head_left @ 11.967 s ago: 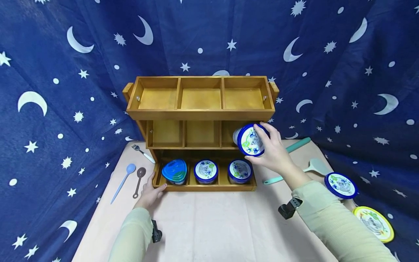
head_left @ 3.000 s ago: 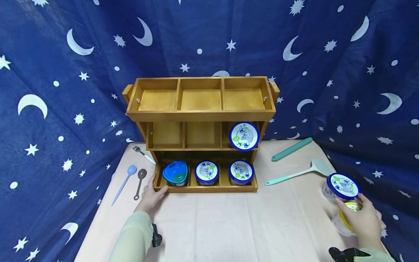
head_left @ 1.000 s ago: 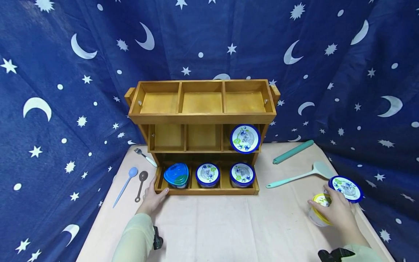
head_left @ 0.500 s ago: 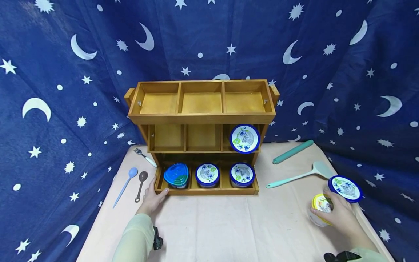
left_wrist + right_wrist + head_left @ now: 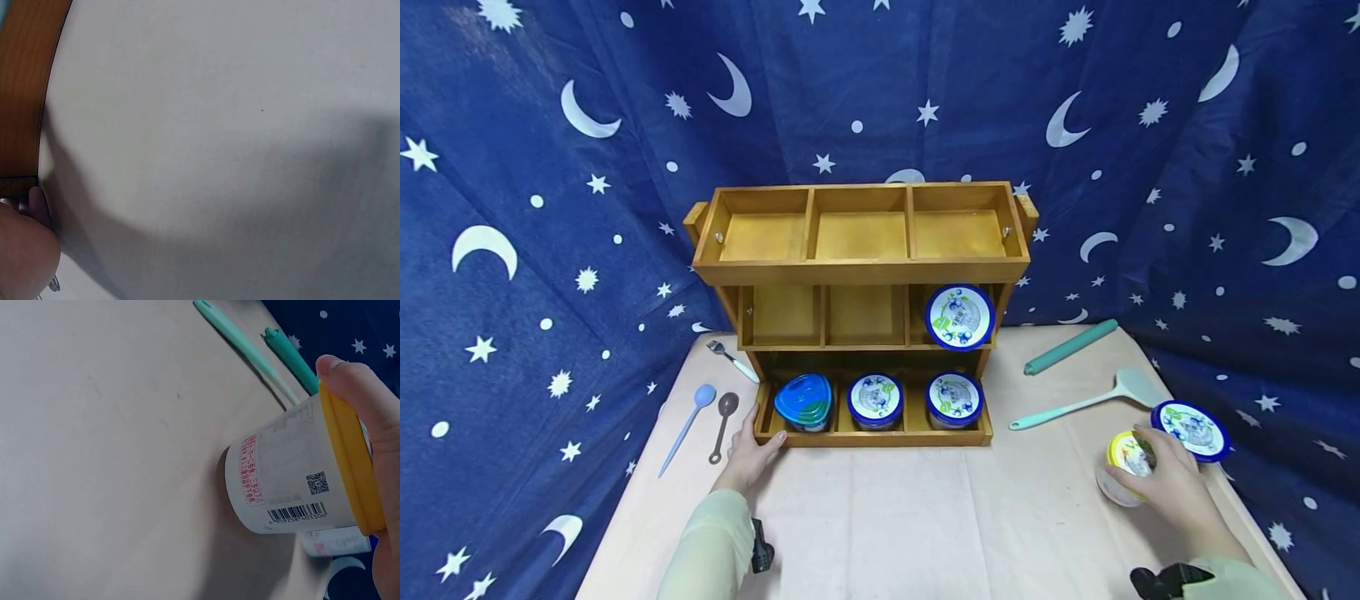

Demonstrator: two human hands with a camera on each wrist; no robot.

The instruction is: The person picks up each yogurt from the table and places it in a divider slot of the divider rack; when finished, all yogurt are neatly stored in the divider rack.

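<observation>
My right hand (image 5: 1172, 487) grips a yellow-lidded plastic tub (image 5: 281, 469) around its lid, at the right of the table. The right wrist view shows the tub tilted, its printed side and barcode facing the camera. My left hand (image 5: 748, 454) holds the front left corner of a three-tier wooden rack (image 5: 861, 273), thumb on the front edge and fingers along the side. In the rack's bottom tier sit a blue triangular-lidded container (image 5: 805, 402) and two blue-lidded tubs, one in the middle (image 5: 876, 400). Another blue-lidded tub (image 5: 960, 317) leans in the middle tier's right compartment.
A blue-lidded tub (image 5: 1191, 431) stands just beyond my right hand. Right of the rack lie a teal spatula (image 5: 1075, 408) and a green rod-shaped item (image 5: 1071, 347). Left of it are a fork (image 5: 732, 360), a blue spoon (image 5: 688, 427) and a brown spoon (image 5: 723, 425).
A blue-lidded tub has gone into the middle tier's right compartment and been let go. My right hand then took the yellow-lidded tub and shifted it leftward. My left hand stayed at the rack's corner.
</observation>
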